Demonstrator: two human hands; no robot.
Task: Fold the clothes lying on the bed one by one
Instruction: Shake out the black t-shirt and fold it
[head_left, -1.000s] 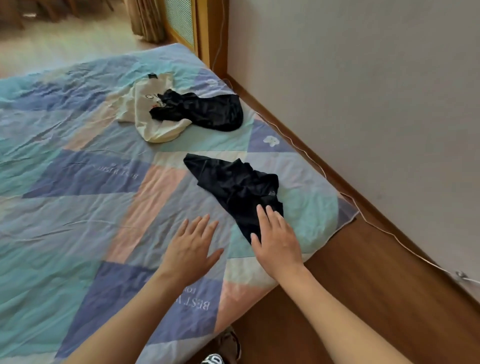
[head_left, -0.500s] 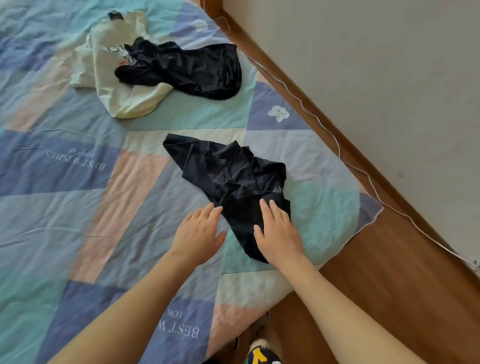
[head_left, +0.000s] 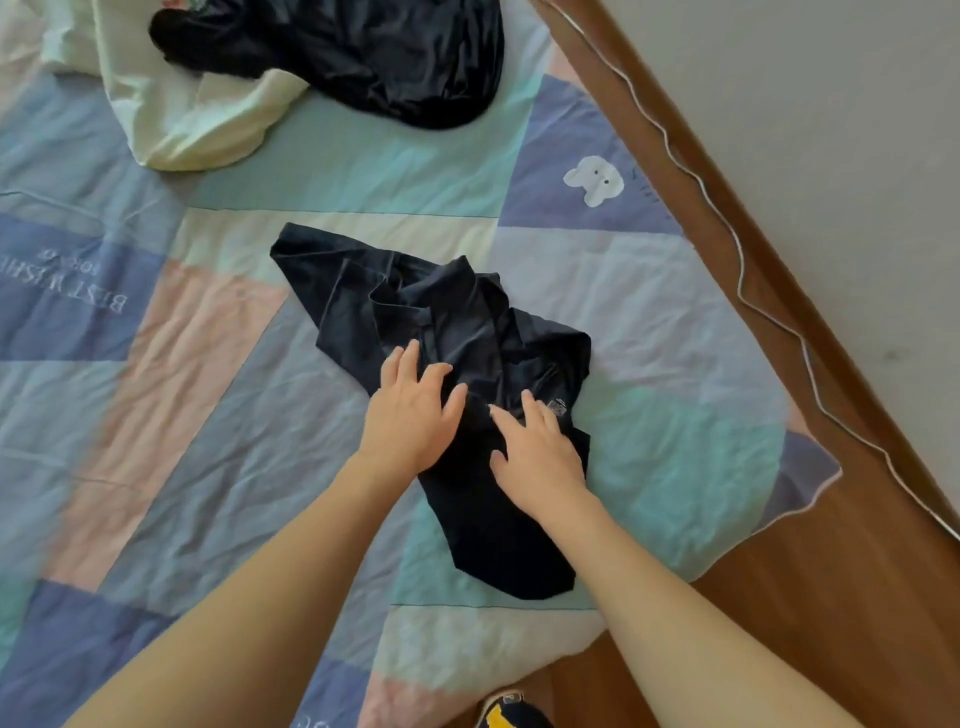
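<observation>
The crumpled black cotton shirt (head_left: 441, 364) lies mid-quilt near the bed's corner. Left hand (head_left: 410, 415) and right hand (head_left: 540, 457) rest flat on it, fingers spread — pressing could set wrinkles or drag the patchwork quilt (head_left: 208, 415).

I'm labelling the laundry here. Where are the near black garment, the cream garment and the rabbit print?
near black garment (head_left: 467, 322): head view, its crumpled upper middle.
cream garment (head_left: 197, 124): head view, its lower bunched part.
rabbit print (head_left: 594, 179): head view, the middle of the white figure.

A home bedroom: patchwork quilt (head_left: 218, 405) on bed, wooden floor (head_left: 810, 623).
</observation>
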